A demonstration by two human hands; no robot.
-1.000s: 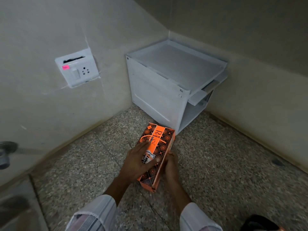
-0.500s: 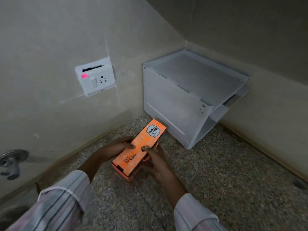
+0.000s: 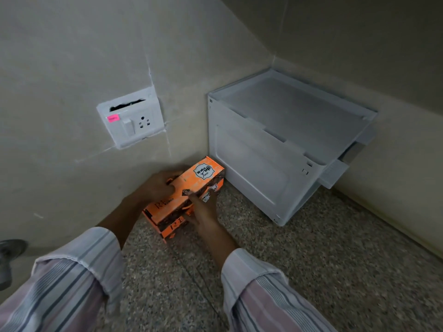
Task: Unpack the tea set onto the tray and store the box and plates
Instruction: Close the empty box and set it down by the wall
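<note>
An orange tea set box (image 3: 189,188) with black patterned sides lies lengthwise on the speckled floor, close to the left wall and just left of a white plastic storage cabinet (image 3: 275,149). My left hand (image 3: 158,185) grips the box's top and far side. My right hand (image 3: 203,209) holds its near side, thumb on the top edge. No tray, cups or plates are in view.
A white wall socket (image 3: 130,122) with a pink sticker is set in the left wall above the box. The cabinet fills the corner, its shelves open to the right. A metal tap (image 3: 9,255) sticks out at the far left edge. Speckled floor (image 3: 335,271) stretches to the right.
Both hands turned the box from its patterned face to its plain orange side and carried it left, down against the wall beside the cabinet. My view shifted left.
</note>
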